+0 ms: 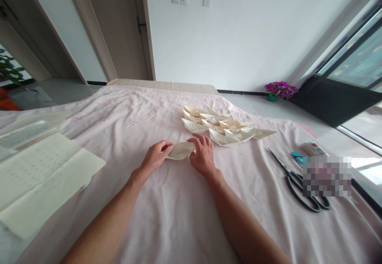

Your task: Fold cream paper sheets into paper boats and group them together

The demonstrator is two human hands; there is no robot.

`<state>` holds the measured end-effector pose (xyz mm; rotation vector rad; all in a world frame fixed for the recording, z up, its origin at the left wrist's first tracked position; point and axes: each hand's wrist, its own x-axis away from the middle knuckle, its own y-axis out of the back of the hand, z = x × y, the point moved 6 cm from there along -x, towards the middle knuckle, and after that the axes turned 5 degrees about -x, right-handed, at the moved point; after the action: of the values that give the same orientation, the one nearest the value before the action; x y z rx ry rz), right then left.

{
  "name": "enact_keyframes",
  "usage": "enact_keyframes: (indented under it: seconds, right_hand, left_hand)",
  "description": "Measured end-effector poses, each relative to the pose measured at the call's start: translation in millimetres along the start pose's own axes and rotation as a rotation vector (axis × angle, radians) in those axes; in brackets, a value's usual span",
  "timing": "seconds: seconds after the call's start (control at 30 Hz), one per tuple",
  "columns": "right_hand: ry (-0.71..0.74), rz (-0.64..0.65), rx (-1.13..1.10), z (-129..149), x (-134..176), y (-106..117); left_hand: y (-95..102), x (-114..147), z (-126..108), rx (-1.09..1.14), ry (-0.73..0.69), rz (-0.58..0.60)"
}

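While left hand pinches folded paper, right hand curled opposite

Left hand and right hand holding a folded paper over pink cloth; relative to it, paper boats at two o'clock, black-handled scissors between three and four, open booklet between eight and nine.
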<state>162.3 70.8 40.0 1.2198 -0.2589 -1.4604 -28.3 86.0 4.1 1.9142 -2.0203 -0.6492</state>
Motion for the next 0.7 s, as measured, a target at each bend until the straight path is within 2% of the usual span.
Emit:
enact_keyframes:
  seconds: [0.13, 0.23, 0.3, 0.4, 0.57, 0.7]
  right_hand:
    - [-0.05, 0.011, -0.08, -16.8, 0.3, -9.4]
    - [-0.045, 0.007, -0.169, -21.4, 0.1, -10.8]
    - [-0.035, -0.028, -0.207, -20.2, 0.0, -6.9]
    - [-0.008, -0.048, -0.196, -14.3, 0.2, -1.7]
    - [0.115, 0.113, -0.093, 0.5, 2.3, -8.0]
    - [0.163, 0.166, -0.033, 6.0, 3.5, -11.1]
  left_hand:
    - [-1.5, -0.1, -1.8, 0.191, 0.032, 0.184]
    - [1.5, 2.1, -3.7, 0.231, 0.042, 0.296]
    - [5.9, 2.7, -3.6, 0.192, 0.022, 0.294]
    - [10.9, 2.1, -1.7, 0.09, -0.016, 0.227]
    - [12.2, 1.1, -4.3, -0.074, -0.068, 0.162]
    - [13.2, 1.5, -8.7, -0.113, -0.086, 0.136]
